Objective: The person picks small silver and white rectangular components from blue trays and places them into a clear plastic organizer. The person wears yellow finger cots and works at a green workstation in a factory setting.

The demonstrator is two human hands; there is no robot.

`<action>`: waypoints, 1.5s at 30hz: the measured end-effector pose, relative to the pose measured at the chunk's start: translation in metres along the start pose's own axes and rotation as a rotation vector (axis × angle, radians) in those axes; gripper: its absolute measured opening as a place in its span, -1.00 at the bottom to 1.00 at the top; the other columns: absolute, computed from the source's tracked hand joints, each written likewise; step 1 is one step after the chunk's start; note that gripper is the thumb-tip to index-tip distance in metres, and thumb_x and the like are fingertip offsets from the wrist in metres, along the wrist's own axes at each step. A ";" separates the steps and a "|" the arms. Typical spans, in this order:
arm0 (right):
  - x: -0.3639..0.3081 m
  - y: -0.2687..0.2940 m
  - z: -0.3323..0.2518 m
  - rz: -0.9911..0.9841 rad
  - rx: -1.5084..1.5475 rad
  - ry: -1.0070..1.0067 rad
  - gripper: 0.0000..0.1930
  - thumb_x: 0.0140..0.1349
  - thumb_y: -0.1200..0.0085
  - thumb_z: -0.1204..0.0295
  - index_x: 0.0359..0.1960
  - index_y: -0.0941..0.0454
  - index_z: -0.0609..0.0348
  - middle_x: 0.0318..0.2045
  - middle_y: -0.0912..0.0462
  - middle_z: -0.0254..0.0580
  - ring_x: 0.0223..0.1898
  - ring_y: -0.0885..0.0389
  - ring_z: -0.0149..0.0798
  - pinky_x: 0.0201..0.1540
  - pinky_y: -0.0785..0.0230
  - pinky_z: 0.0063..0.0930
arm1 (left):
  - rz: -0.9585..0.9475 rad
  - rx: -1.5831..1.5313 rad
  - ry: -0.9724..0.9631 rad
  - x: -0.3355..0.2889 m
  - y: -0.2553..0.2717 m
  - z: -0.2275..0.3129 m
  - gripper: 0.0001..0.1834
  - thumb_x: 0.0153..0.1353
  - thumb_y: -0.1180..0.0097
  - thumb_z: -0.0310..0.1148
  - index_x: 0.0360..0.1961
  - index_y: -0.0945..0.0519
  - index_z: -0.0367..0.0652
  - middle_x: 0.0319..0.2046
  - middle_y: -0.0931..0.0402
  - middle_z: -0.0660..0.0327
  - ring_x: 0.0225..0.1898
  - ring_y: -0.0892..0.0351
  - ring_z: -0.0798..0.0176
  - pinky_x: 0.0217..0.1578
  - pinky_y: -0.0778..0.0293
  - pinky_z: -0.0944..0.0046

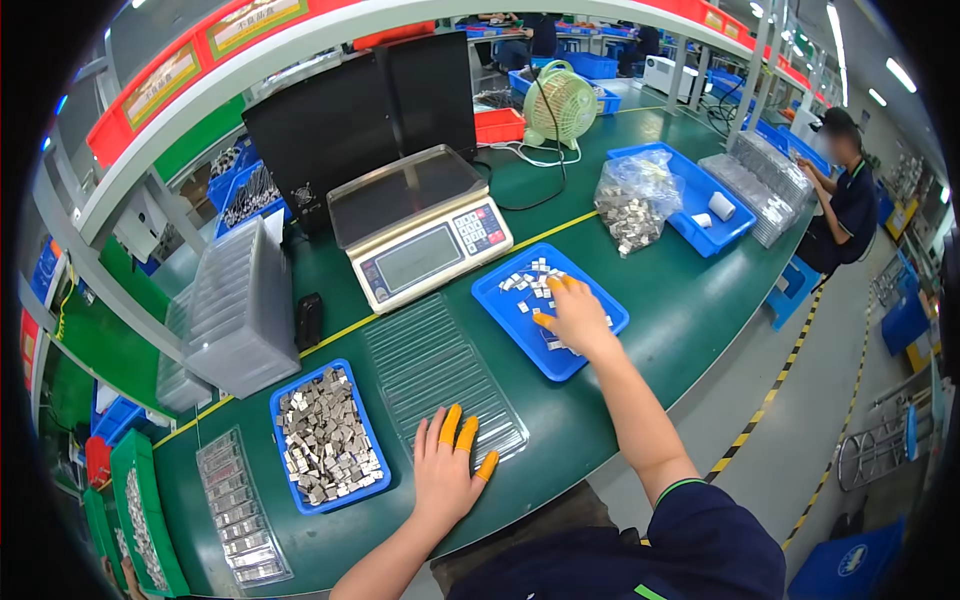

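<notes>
My left hand (452,472), with orange finger cots on some fingers, lies with fingers spread on the near end of a clear ribbed plastic tray (430,350). My right hand (578,318) reaches into a shallow blue tray (553,368) of small white-and-silver parts (522,283), some with thin leads. Its cot-covered thumb and fingers are apart over the parts, and I see nothing held between them. Left of the clear tray, a second blue tray (378,484) is heaped with small silver metal parts (328,435).
A scale (420,258) stands behind the trays. Stacked clear trays (245,320) and a filled clear tray (238,510) are at left. A bag of parts (632,208), a blue bin (705,240) and a green fan (560,105) are farther back. A person (845,195) sits at right.
</notes>
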State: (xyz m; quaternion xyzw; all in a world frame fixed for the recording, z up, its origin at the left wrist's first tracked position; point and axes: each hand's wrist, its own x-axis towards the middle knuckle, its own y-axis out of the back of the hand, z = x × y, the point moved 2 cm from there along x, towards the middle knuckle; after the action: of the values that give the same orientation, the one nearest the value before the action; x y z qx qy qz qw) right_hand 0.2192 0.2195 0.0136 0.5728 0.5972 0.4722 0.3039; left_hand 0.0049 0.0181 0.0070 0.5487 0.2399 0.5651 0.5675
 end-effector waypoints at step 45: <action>0.009 -0.010 -0.004 0.187 0.432 -0.044 -0.77 -0.08 -0.21 0.60 -0.31 -0.62 0.28 -0.32 -0.65 -0.05 -0.28 -0.66 -0.18 -0.20 -0.46 -0.44 | 0.067 -0.405 0.051 0.004 0.004 -0.021 -0.62 -0.06 -0.23 -0.38 -0.13 -0.55 -0.15 0.08 -0.34 0.02 0.23 -0.14 -0.14 0.15 -0.17 -0.02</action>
State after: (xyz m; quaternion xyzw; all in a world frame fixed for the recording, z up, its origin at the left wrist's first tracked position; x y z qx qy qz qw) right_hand 0.2107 0.2284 0.0076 0.6875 0.6219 0.3471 0.1421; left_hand -0.0141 0.0287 0.0057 0.4169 0.1172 0.6340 0.6407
